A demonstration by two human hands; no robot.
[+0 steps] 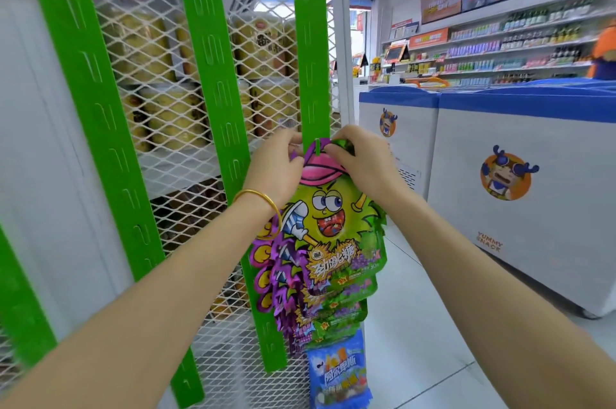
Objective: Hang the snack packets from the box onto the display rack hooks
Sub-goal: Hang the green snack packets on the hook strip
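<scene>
Green packet (335, 211) — top pinched between left hand (278, 168) and right hand (361, 163).

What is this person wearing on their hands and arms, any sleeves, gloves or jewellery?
No gloves and no sleeves: both forearms are bare as far as the view shows. The left hand has a thin, plain gold-coloured bangle round its wrist. The right hand and its wrist wear nothing; no watch or ring shows.

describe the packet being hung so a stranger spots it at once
On the white mesh rack, find the rightmost green strip. The left hand and right hand pinch the top packet at its hook. Only it shows a whole yellow-green cartoon face with a pink cap.
</scene>
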